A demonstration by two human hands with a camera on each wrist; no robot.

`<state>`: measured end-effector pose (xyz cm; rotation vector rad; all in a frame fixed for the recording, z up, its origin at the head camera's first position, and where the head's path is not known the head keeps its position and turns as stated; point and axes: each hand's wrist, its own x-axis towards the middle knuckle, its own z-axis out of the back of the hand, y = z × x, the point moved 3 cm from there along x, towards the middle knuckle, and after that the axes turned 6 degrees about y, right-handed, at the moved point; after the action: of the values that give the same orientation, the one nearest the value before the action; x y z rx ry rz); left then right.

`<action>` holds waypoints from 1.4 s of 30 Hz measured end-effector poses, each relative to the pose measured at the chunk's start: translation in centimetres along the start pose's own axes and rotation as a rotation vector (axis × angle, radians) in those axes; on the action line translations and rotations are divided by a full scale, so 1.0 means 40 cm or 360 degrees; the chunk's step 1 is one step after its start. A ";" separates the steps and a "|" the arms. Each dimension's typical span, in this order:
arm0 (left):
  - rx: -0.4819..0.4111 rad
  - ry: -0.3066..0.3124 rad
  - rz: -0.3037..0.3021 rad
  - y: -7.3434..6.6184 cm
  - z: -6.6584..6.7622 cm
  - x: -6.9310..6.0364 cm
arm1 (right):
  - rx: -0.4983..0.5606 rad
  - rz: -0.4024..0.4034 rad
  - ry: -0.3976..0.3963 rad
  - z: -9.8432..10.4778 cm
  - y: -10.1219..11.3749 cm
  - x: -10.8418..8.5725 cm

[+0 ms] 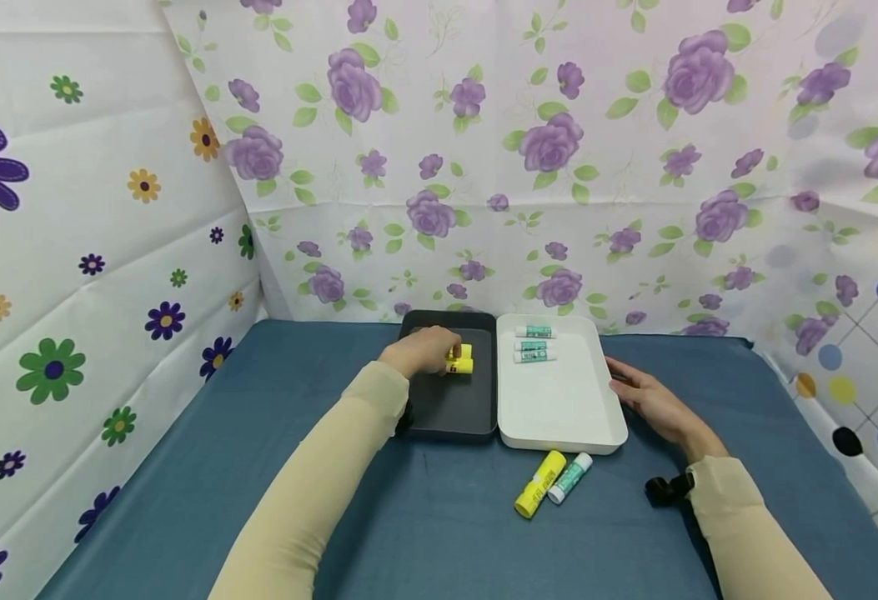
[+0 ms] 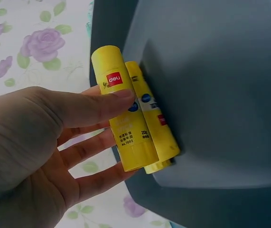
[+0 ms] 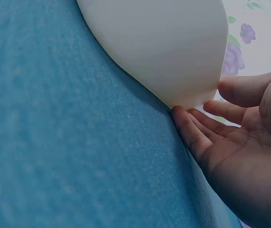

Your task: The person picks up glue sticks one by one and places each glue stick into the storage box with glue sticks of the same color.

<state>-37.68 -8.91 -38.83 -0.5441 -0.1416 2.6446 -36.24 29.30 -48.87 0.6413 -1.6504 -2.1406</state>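
Observation:
My left hand (image 1: 423, 350) is over the dark grey tray (image 1: 449, 417), pinching a yellow glue stick (image 2: 137, 145) between thumb and fingers. Right beside that one, against the tray, lies another yellow glue stick (image 2: 160, 124); a yellow end peeks out below it, and whether it belongs to a further stick I cannot tell. At the right side of the white tray (image 1: 559, 417), my right hand (image 1: 656, 404) touches the wall with its fingertips, the thumb (image 3: 242, 90) near the rim. Three white-and-green glue sticks (image 1: 534, 356) lie inside the white tray.
In front of the white tray, a yellow glue stick (image 1: 539, 485) and a white-and-green glue stick (image 1: 569, 478) lie side by side on the blue cloth (image 1: 446, 533). Both trays stand next to each other near the flowered backdrop (image 1: 484, 167).

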 end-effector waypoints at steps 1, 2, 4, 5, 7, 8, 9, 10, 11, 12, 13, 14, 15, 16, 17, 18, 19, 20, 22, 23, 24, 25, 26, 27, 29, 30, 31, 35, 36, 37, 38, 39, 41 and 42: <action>0.0002 0.0007 0.0001 0.001 -0.003 0.001 | 0.0001 -0.0001 -0.0001 0.000 0.000 0.000; 0.0001 0.0015 0.0000 0.002 -0.007 0.002 | -0.0001 -0.0002 -0.0003 0.000 0.001 0.000; -0.0002 0.0023 0.0000 0.005 -0.014 0.003 | -0.0003 -0.0002 -0.0009 0.001 0.002 0.000; -0.0004 0.0024 0.0000 0.007 -0.017 0.003 | -0.0003 -0.0001 -0.0011 0.001 0.003 0.000; -0.0015 0.0022 0.0002 0.009 -0.021 0.003 | -0.0003 -0.0001 -0.0013 0.002 0.003 -0.001; -0.0018 0.0019 0.0001 0.009 -0.023 0.004 | -0.0003 -0.0002 -0.0011 0.002 0.003 -0.001; -0.0016 0.0014 -0.0001 0.010 -0.024 0.005 | 0.0000 -0.0004 -0.0009 0.002 0.002 -0.001; -0.0015 0.0012 -0.0002 0.010 -0.026 0.006 | -0.0001 -0.0006 -0.0006 0.002 0.002 -0.001; -0.0008 0.0009 -0.0004 0.010 -0.027 0.006 | 0.0000 -0.0008 -0.0004 0.002 0.002 -0.001; 0.0000 0.0006 -0.0006 0.010 -0.029 0.007 | -0.0002 -0.0011 -0.0003 0.002 0.001 0.000; 0.0014 0.0002 -0.0008 0.010 -0.031 0.009 | -0.0002 -0.0015 -0.0004 0.001 -0.001 0.000; 0.0026 -0.0001 -0.0010 0.011 -0.033 0.010 | -0.0005 -0.0017 -0.0006 0.001 -0.002 0.000; 0.0039 -0.0006 -0.0010 0.012 -0.036 0.011 | -0.0006 -0.0018 -0.0009 0.001 -0.003 0.000; 0.0051 -0.0013 -0.0012 0.013 -0.038 0.013 | -0.0007 -0.0020 -0.0012 0.001 -0.003 0.001; 0.0063 -0.0021 -0.0015 0.015 -0.041 0.014 | -0.0006 -0.0022 -0.0016 0.001 -0.003 0.001; 0.0068 -0.0029 -0.0019 0.016 -0.043 0.015 | -0.0007 -0.0023 -0.0017 0.001 -0.004 0.001; 0.0074 -0.0038 -0.0025 0.017 -0.046 0.016 | -0.0006 -0.0025 -0.0019 0.001 -0.004 0.001; 0.0078 -0.0041 -0.0033 0.018 -0.048 0.017 | -0.0009 -0.0027 -0.0018 0.001 -0.004 0.001; 0.0081 -0.0046 -0.0050 0.020 -0.052 0.019 | -0.0007 -0.0030 -0.0020 0.002 -0.002 0.000; 0.0085 -0.0045 -0.0055 0.021 -0.054 0.020 | -0.0007 -0.0030 -0.0020 0.002 -0.002 0.000; 0.0087 -0.0045 -0.0062 0.022 -0.055 0.020 | -0.0007 -0.0029 -0.0019 0.002 -0.002 0.001; 0.0091 -0.0046 -0.0069 0.022 -0.057 0.021 | -0.0010 -0.0029 -0.0018 0.002 -0.002 0.001; 0.0092 -0.0048 -0.0074 0.023 -0.058 0.021 | -0.0010 -0.0027 -0.0017 0.002 -0.002 0.001; 0.0087 -0.0057 -0.0076 0.024 -0.058 0.021 | -0.0008 -0.0026 -0.0018 0.002 -0.002 0.001; 0.0097 -0.0083 -0.0078 0.025 -0.058 0.019 | -0.0009 -0.0024 -0.0020 0.002 -0.003 0.001; 0.0101 -0.0100 -0.0081 0.026 -0.058 0.018 | -0.0010 -0.0026 -0.0021 0.002 -0.003 0.001; 0.0109 -0.0116 -0.0080 0.027 -0.057 0.017 | -0.0011 -0.0027 -0.0023 0.002 -0.004 0.001; 0.0135 -0.0154 -0.0085 0.031 -0.054 0.015 | -0.0007 -0.0029 -0.0028 0.002 -0.003 0.001; 0.0140 -0.0158 -0.0086 0.031 -0.053 0.015 | -0.0007 -0.0028 -0.0028 0.002 -0.003 0.001; 0.0145 -0.0163 -0.0085 0.031 -0.053 0.014 | -0.0008 -0.0027 -0.0027 0.003 -0.003 0.001; 0.0148 -0.0174 -0.0085 0.031 -0.052 0.013 | -0.0008 -0.0025 -0.0026 0.003 -0.004 0.001; 0.0157 -0.0184 -0.0084 0.030 -0.052 0.012 | -0.0009 -0.0025 -0.0026 0.003 -0.004 0.001; 0.0171 -0.0212 -0.0078 0.031 -0.052 0.013 | -0.0011 -0.0025 -0.0023 0.003 -0.006 0.002; 0.0181 -0.0226 -0.0073 0.031 -0.053 0.014 | -0.0011 -0.0026 -0.0023 0.003 -0.007 0.002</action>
<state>-37.80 -9.77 -41.20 -0.3120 -0.0450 2.6262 -36.37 29.41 -49.12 0.6409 -1.6503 -2.1665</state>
